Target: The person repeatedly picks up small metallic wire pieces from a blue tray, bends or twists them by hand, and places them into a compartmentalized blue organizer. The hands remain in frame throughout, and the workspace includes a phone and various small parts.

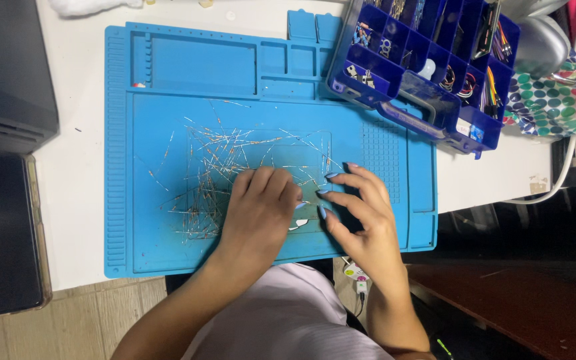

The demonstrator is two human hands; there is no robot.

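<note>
Left hand (258, 210) lay curled, fingers bent down onto thin wire-leaded resistors (225, 163) to pin them; right hand (361, 213) fingers splayed wide on blue silicone work mat (168, 100), holding nothing, w/ blue plastic parts organiser box (428, 60) nearby.

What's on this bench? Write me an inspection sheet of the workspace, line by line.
Surface: blue work mat on a white table.
Job's things: thin wire-leaded components scattered across the mat.
Clutter: open blue compartment box of small parts overlapping the mat's far right corner.
Grippers: left hand curled, knuckles up, on the components; right hand fingertips on the mat.
Cables: white cable at right.
Surroundings: dark case left; spotted cloth right.
</note>
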